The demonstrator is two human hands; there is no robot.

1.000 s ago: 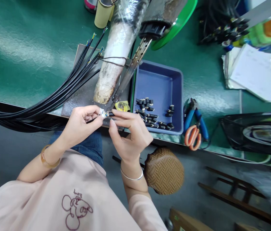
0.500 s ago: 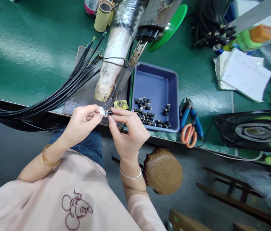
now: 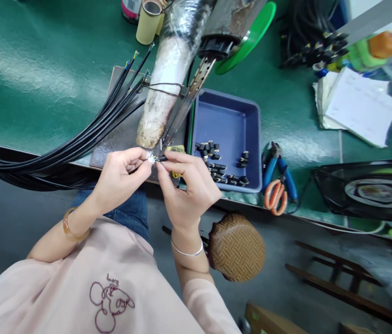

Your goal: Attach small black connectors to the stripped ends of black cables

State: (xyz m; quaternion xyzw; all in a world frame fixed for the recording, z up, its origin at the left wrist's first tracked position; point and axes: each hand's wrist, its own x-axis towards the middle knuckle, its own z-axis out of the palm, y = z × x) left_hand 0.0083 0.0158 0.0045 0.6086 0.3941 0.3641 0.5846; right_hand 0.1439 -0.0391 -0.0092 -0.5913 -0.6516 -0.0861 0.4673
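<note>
My left hand (image 3: 123,174) pinches a small white piece (image 3: 151,157) with thin coloured wires at its end. Facing it, my right hand (image 3: 187,181) is closed on a black cable end (image 3: 162,158). The two pieces meet between my fingertips, right below the tip of a soldering iron (image 3: 182,111) on a wrapped stand (image 3: 159,97). Behind the hands, a yellow sponge (image 3: 176,149) is partly covered. Several black cables (image 3: 88,134) with stripped, coloured wire ends lie to the left across a dark plate (image 3: 107,139).
A blue tray (image 3: 225,99) with small black connectors stands to the right. Beside it are blue-handled cutters (image 3: 268,171) and orange-handled pliers (image 3: 275,198). Papers (image 3: 359,104) lie at the right, a green spool (image 3: 251,44) behind. A round stool (image 3: 237,246) is below the table edge.
Both hands have shifted slightly, bringing the held pieces a little up toward the iron's tip. My right hand has turned a little, and a yellow ring shape now shows beside its fingers.
</note>
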